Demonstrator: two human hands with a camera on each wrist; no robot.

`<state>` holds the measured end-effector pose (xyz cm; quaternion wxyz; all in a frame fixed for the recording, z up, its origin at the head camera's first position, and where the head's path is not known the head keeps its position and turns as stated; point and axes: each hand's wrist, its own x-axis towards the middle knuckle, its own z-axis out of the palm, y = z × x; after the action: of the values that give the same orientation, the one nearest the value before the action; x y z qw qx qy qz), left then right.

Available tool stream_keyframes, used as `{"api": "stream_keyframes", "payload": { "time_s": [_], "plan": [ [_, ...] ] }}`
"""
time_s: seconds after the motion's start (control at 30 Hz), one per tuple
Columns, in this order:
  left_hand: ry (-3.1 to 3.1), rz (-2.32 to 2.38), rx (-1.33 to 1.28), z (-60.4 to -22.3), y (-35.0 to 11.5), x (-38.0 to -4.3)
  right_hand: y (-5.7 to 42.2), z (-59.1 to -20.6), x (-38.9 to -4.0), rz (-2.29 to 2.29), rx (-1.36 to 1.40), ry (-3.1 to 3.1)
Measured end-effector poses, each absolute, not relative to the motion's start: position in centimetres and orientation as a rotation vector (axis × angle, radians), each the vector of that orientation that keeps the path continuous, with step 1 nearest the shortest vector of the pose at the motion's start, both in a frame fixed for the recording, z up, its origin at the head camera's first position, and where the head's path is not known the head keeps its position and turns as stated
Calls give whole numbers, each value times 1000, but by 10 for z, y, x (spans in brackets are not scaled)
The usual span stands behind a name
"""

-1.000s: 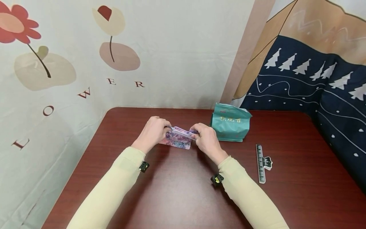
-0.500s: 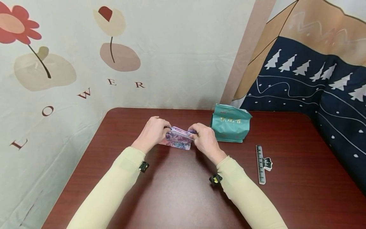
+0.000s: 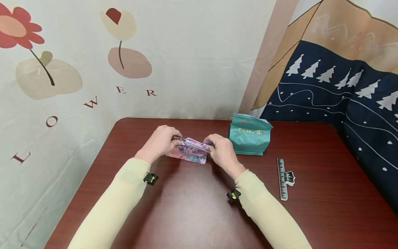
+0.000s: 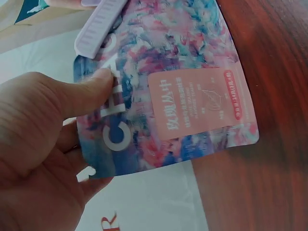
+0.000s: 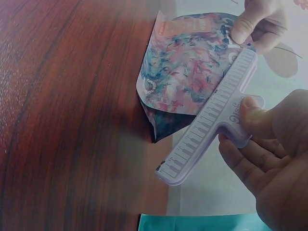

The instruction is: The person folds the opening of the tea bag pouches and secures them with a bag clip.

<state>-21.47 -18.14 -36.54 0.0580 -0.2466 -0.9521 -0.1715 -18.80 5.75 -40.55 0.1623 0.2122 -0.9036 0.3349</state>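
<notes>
A pink and blue marbled pouch point(image 3: 193, 156) stands on the table with its top edge up. My left hand point(image 3: 160, 142) pinches a top corner of it between thumb and fingers; the thumb lies over the printed letters in the left wrist view point(image 4: 86, 94). A pale purple bag clip point(image 5: 211, 115) with a piano-key pattern lies along the pouch's top edge. My right hand point(image 3: 223, 152) pinches the clip's handle, thumb on one side and fingers on the other. One end of the clip sticks out past the pouch in the right wrist view.
A teal bag point(image 3: 250, 136) stands upright behind and to the right of my right hand. Farther right, a black and white piano-key clip point(image 3: 283, 180) lies flat on the brown table point(image 3: 192, 211). A printed cloth point(image 3: 192, 69) hangs behind the table's far edge.
My left hand has shifted a little to the left at the pouch's top, exposing more of the pouch's left part. The right hand keeps its hold on the clip almost unmoved.
</notes>
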Motion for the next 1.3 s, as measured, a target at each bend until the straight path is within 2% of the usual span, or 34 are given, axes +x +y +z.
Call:
{"api": "stream_keyframes", "payload": {
  "time_s": [1.3],
  "plan": [
    [-2880, -575, -703, -372, -187, -214, 49, -406, -189, 1070, 525, -2566]
  ]
}}
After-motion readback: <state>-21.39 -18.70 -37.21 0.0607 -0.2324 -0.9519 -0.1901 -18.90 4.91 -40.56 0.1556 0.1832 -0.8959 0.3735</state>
